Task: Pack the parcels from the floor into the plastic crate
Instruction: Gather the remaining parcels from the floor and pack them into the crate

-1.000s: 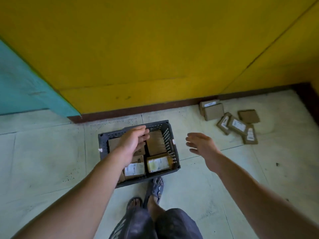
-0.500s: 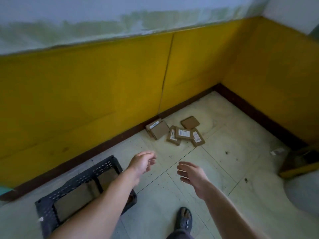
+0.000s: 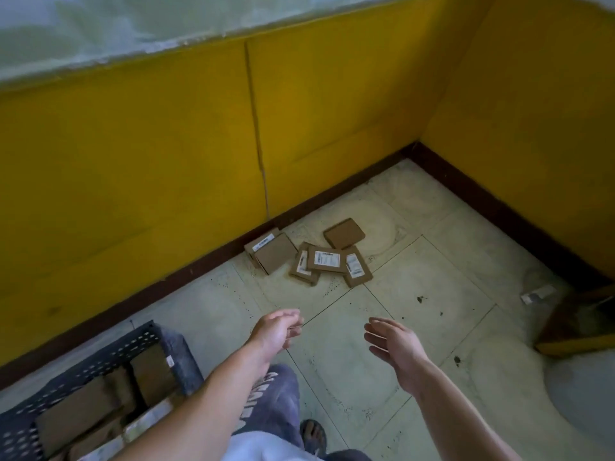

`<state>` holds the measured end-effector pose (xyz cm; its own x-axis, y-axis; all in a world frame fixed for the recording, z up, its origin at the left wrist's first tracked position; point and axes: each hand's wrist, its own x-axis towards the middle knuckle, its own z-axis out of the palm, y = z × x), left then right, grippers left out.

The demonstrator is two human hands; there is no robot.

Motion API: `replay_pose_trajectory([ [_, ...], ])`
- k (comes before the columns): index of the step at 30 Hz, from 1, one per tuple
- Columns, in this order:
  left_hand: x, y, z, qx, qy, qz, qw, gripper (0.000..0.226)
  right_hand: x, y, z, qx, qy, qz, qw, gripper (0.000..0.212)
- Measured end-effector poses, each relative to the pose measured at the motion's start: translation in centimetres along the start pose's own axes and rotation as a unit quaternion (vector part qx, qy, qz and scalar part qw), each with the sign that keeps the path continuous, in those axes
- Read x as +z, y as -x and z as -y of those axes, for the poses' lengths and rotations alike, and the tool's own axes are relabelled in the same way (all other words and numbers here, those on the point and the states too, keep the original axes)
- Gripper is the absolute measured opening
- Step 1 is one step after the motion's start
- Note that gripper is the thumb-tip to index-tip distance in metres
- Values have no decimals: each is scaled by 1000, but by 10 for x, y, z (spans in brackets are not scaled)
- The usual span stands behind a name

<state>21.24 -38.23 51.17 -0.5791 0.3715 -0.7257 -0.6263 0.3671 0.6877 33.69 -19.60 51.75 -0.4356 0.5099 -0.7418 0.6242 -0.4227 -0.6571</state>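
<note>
Several flat brown cardboard parcels with white labels lie in a loose pile on the tiled floor by the yellow wall's skirting. One larger box lies at the pile's left, and a plain parcel lies behind it. The dark perforated plastic crate sits at the lower left with several parcels inside. My left hand hovers over the floor with loosely curled fingers, holding nothing. My right hand is beside it, palm inward, fingers relaxed and empty. Both are well short of the pile.
Yellow walls meet in a corner behind the pile. A brown and yellow object stands at the right edge, with a small white scrap near it. My knee and sandalled foot are below my hands.
My left hand has left the crate and both hands now reach over open floor toward the pile. The view has swung right, with the crate sliding to the lower left and the pile nearer.
</note>
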Motion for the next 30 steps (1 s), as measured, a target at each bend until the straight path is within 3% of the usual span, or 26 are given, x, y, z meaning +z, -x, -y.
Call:
replay_pose_trajectory([
  [17,65,-281,-120,-90,-56,-44,993,26,-20,-285,157,93,70,-4,993,24],
  [22,85,-355,-106,-125,-65,-57,988,27,-19,-368,152,146,85,-4,986,17],
  [30,112,-495,-16,-199,-46,-87,975,24,-3,-536,65,176,132,21,975,32],
])
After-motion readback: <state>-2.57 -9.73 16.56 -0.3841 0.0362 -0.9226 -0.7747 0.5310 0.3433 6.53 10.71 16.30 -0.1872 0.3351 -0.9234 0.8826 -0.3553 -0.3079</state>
